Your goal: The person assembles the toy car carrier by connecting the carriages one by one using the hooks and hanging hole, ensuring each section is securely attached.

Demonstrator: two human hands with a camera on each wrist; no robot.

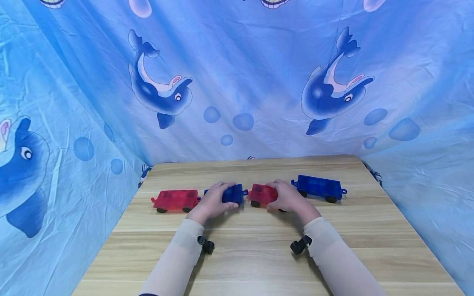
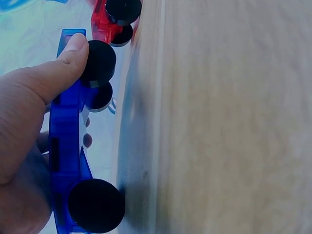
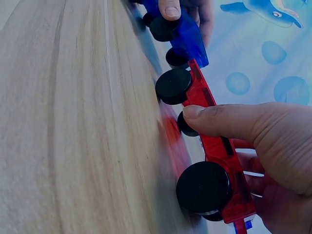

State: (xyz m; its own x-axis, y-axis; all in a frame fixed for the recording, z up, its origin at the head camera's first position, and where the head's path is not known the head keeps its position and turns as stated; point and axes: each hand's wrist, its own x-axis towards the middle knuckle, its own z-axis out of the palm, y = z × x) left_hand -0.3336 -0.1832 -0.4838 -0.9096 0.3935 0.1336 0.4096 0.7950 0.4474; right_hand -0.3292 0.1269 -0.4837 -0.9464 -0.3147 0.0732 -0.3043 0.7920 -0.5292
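Observation:
Four-wheeled toy train cars of see-through plastic stand in a row on the table. My left hand (image 1: 214, 200) grips a blue toy train car (image 1: 234, 194), thumb on its near side by a black wheel (image 2: 96, 206) and fingers over the far side. My right hand (image 1: 289, 198) holds a red toy train car (image 1: 261, 194) in the same way, thumb along its near side (image 3: 210, 141). Between these two, the hook end of the red car meets the blue car's ring; whether they are linked I cannot tell.
Another red car (image 1: 177, 200) stands at the left, its right end at the held blue car's ring. Another blue car (image 1: 319, 186) stands at the right, slightly farther back and angled. Blue dolphin-print cloth (image 1: 229, 82) surrounds the wooden table (image 1: 252, 255).

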